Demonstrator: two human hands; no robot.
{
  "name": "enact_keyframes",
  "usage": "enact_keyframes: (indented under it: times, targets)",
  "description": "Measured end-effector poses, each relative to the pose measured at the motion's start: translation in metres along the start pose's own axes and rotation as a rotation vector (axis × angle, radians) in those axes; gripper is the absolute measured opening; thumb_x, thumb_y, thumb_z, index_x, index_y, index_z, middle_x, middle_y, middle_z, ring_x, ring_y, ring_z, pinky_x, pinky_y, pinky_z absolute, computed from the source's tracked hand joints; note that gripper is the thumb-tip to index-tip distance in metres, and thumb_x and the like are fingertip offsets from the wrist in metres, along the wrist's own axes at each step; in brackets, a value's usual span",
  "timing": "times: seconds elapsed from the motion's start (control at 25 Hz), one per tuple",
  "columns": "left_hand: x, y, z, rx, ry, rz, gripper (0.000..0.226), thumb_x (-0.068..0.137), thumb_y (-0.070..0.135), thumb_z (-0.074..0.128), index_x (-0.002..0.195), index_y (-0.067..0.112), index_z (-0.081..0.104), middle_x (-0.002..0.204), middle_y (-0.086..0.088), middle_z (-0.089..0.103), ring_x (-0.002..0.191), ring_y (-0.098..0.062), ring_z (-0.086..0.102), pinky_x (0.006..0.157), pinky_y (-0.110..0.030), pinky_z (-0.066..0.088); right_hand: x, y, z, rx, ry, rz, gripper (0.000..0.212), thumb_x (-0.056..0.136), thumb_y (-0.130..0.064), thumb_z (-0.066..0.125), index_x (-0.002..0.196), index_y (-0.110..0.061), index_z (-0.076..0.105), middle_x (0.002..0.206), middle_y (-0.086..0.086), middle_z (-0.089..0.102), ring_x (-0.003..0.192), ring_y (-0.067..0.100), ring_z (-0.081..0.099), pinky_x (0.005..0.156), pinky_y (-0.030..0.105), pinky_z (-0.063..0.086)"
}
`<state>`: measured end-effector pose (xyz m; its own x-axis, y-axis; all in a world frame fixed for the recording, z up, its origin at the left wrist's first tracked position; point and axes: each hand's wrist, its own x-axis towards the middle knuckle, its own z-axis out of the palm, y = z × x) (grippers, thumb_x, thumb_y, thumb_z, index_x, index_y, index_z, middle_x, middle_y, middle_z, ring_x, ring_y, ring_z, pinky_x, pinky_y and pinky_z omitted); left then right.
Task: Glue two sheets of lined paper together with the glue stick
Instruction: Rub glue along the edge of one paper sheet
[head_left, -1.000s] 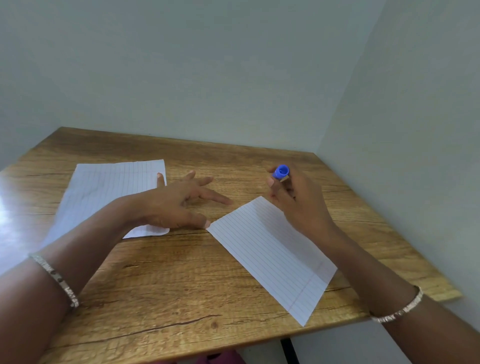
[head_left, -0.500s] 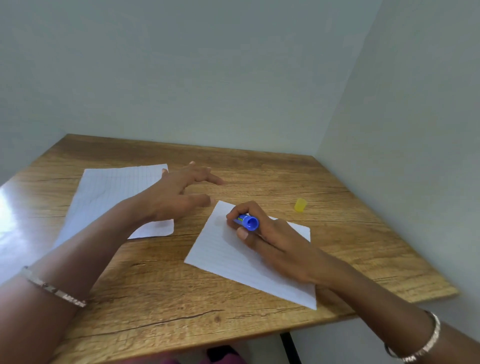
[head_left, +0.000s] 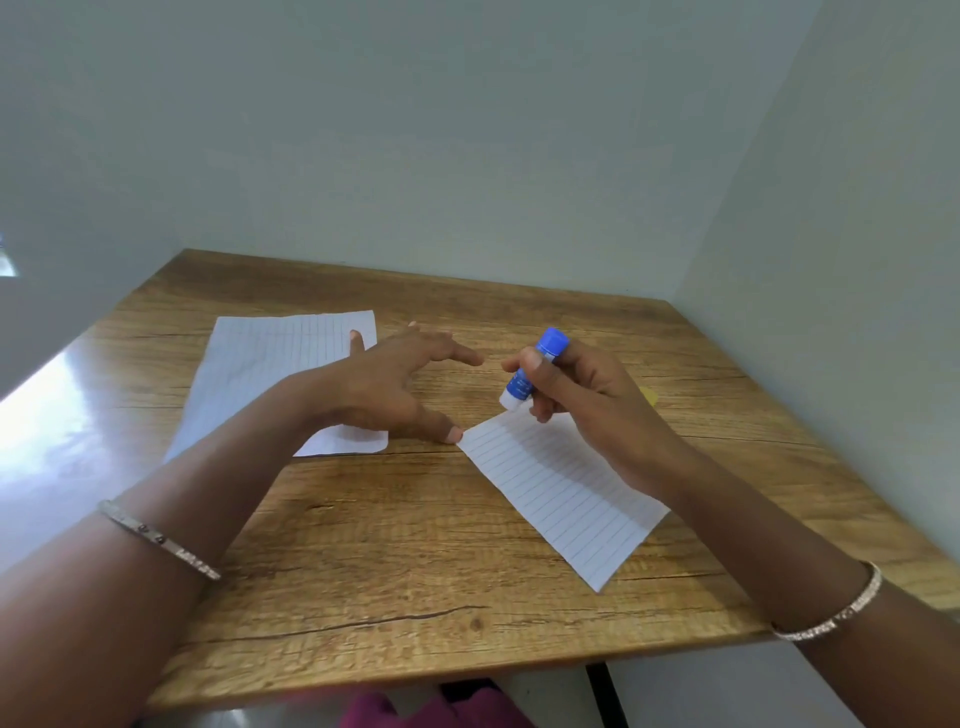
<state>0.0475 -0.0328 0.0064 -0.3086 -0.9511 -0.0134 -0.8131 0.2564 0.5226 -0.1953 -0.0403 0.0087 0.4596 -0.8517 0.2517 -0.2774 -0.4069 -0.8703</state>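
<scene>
1. Right hand (head_left: 587, 400) clamps the blue plastic glue stick (head_left: 535, 371), its white tip at the near white lined paper sheet (head_left: 561, 488).
2. Left hand (head_left: 384, 384), fingers spread, thumb at that sheet's corner.
3. The far white lined paper sheet (head_left: 280, 364) lies apart; joining is not yet done.
</scene>
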Motion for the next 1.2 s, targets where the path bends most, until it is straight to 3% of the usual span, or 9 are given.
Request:
enact_keyframes:
  times: [0.12, 0.32, 0.52, 0.68, 0.88, 1.08, 1.2]
  targets:
    - [0.0, 0.0, 0.001, -0.071, 0.005, -0.017, 0.067, 0.083, 0.042, 0.076, 0.14, 0.053, 0.042, 0.165, 0.013, 0.023, 0.155, -0.013, -0.001, 0.117, -0.064, -0.017, 0.004, -0.005, 0.016, -0.094, 0.028, -0.004, 0.032, 0.099, -0.042, 0.06, 0.102, -0.013, 0.072, 0.085, 0.002, 0.077, 0.07, 0.008, 0.065, 0.079, 0.036, 0.058]
    - [0.001, -0.001, 0.003, -0.032, 0.014, -0.025, 0.071, 0.082, 0.04, 0.075, 0.143, 0.048, 0.04, 0.164, 0.011, 0.025, 0.155, -0.013, -0.002, 0.116, -0.065, -0.017, 0.006, -0.006, 0.031, -0.291, 0.048, -0.063, 0.03, 0.098, -0.04, 0.061, 0.09, -0.012, 0.069, 0.081, 0.014, 0.072, 0.075, 0.028, 0.069, 0.078, 0.049, 0.055]
    - [0.001, 0.0, 0.005, -0.052, -0.017, -0.031, 0.075, 0.079, 0.046, 0.074, 0.143, 0.052, 0.035, 0.161, 0.012, 0.032, 0.156, -0.014, 0.0, 0.115, -0.066, -0.018, 0.007, -0.004, 0.038, -0.393, 0.005, -0.113, 0.033, 0.099, -0.04, 0.059, 0.089, -0.01, 0.066, 0.08, 0.011, 0.071, 0.073, 0.023, 0.066, 0.075, 0.045, 0.051]
    - [0.002, 0.005, 0.006, -0.029, -0.066, -0.039, 0.086, 0.068, 0.058, 0.062, 0.147, 0.053, 0.027, 0.163, 0.012, 0.029, 0.156, -0.015, -0.003, 0.114, -0.066, -0.019, 0.008, -0.001, 0.04, -0.452, 0.006, -0.153, 0.031, 0.1, -0.04, 0.059, 0.088, -0.012, 0.066, 0.076, 0.008, 0.069, 0.069, 0.019, 0.061, 0.07, 0.039, 0.048]
    - [0.004, 0.002, 0.007, -0.003, -0.064, -0.044, 0.077, 0.086, 0.042, 0.07, 0.148, 0.055, 0.025, 0.165, 0.015, 0.024, 0.156, -0.015, -0.007, 0.113, -0.066, -0.02, 0.012, 0.002, 0.034, -0.551, 0.029, -0.185, 0.03, 0.099, -0.042, 0.059, 0.09, -0.014, 0.065, 0.078, 0.005, 0.071, 0.073, 0.02, 0.065, 0.07, 0.037, 0.05]
    - [0.006, 0.001, 0.005, 0.037, -0.093, -0.007, 0.074, 0.088, 0.042, 0.069, 0.143, 0.063, 0.026, 0.166, 0.019, 0.017, 0.156, -0.021, -0.008, 0.111, -0.07, -0.021, 0.019, 0.006, 0.013, -0.619, 0.086, -0.138, 0.031, 0.099, -0.039, 0.06, 0.088, -0.01, 0.066, 0.077, 0.006, 0.072, 0.072, 0.023, 0.066, 0.075, 0.044, 0.051]
    - [0.007, -0.001, 0.006, 0.039, -0.087, -0.01, 0.074, 0.088, 0.041, 0.068, 0.145, 0.061, 0.025, 0.167, 0.016, 0.012, 0.155, -0.019, -0.01, 0.112, -0.069, -0.02, 0.016, 0.007, 0.019, -0.568, 0.106, -0.146, 0.033, 0.1, -0.042, 0.058, 0.088, -0.012, 0.065, 0.076, 0.003, 0.072, 0.071, 0.02, 0.066, 0.072, 0.04, 0.052]
